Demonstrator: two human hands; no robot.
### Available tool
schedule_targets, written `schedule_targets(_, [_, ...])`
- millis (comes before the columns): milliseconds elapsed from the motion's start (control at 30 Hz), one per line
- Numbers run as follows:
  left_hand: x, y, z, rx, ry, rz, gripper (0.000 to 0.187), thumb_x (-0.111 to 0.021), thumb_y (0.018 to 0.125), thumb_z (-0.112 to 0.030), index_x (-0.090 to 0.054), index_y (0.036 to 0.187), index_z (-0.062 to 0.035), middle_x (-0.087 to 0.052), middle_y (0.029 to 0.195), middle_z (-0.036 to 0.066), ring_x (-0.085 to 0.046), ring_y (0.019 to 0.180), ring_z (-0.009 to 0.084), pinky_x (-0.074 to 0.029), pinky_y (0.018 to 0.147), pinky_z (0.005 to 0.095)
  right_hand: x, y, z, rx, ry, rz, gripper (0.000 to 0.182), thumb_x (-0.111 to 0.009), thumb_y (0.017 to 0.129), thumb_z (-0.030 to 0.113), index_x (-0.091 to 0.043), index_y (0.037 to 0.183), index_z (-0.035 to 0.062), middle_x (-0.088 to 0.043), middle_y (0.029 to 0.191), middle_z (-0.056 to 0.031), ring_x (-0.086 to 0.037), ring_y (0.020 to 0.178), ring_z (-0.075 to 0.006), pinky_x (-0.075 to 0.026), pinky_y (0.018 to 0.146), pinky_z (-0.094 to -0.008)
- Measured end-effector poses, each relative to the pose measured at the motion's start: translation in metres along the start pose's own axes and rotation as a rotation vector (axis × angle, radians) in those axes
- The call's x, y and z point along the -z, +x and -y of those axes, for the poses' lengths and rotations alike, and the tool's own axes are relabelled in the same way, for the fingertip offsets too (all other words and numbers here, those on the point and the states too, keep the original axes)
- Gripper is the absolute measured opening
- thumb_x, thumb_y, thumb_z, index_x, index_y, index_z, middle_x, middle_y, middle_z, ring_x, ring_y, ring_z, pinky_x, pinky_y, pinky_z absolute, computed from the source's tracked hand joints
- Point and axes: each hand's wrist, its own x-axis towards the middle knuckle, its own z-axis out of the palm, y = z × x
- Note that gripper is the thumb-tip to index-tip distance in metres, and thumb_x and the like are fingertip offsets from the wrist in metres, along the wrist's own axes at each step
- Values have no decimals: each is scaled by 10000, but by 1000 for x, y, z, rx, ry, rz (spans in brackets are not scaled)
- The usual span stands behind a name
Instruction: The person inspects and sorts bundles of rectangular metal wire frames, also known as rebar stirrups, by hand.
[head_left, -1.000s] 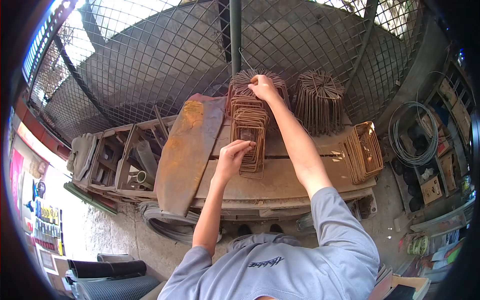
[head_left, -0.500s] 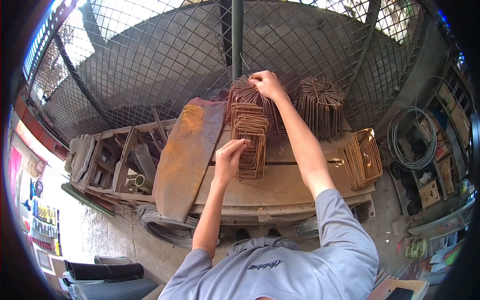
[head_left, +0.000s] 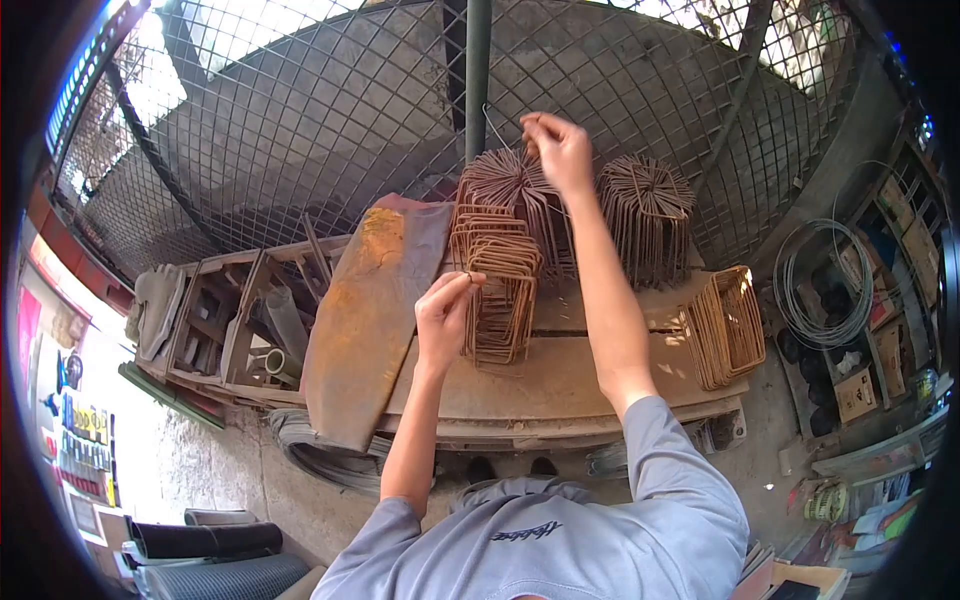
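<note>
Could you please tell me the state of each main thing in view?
Left hand, fingertips pinched, contents unclear
Right hand, raised, fingers curled
Front frames, rusty, stacked
Left bundle, standing, fanned
Right bundle, standing, fanned
Rightmost frames, rusty, grouped
Sheet, stained orange
Wire coil, loosely wound

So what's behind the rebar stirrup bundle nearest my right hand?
Behind the rebar stirrup bundle stand a metal post and wire-mesh fence, with a gray wall beyond. The bundle hides the post's lower end.

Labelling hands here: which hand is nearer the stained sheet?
Left. The left hand is beside the stained sheet; the right hand is farther right and higher in view.
</note>
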Motion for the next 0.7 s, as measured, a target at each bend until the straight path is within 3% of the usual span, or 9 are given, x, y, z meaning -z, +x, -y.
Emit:
schedule_targets(233, [-13,10,4,68,-136,-118,140,-576,984,38,-690,1055,77,-713,1016,91,-691,925,165,-575,830,289,-10,29,26,-6,-150,70,157,-679,920,103,-763,1003,-1,-729,766,-65,-661,661,-103,-537,636,-262])
schedule_targets(567, [-21,32,-18,29,-155,-89,157,-614,943,77,-702,1073,75,-728,986,104,-696,889,150,-565,777,260,-14,47,24,-9,-256,128,163,-691,918,120,-765,1015,11,-718,727,-56,-639,624,-105,-511,622,-279])
schedule_targets(633, [-22,28,-24,21,-181,-114,162,-606,944,88,-696,1078,84,-725,997,105,-699,888,152,-571,765,256,-11,43,32,-15,-280,163,180,-670,941,126,-766,1053,24,-755,846,-68,-686,722,-95,-554,677,-252])
schedule_targets(700, [-19,26,-30,10,-148,-103,166,-604,943,92,-691,1084,90,-723,1011,104,-702,884,153,-573,759,253,-7,38,37,-18,-239,162,182,-670,941,127,-763,1054,18,-754,844,-68,-680,720,-91,-551,671,-252])
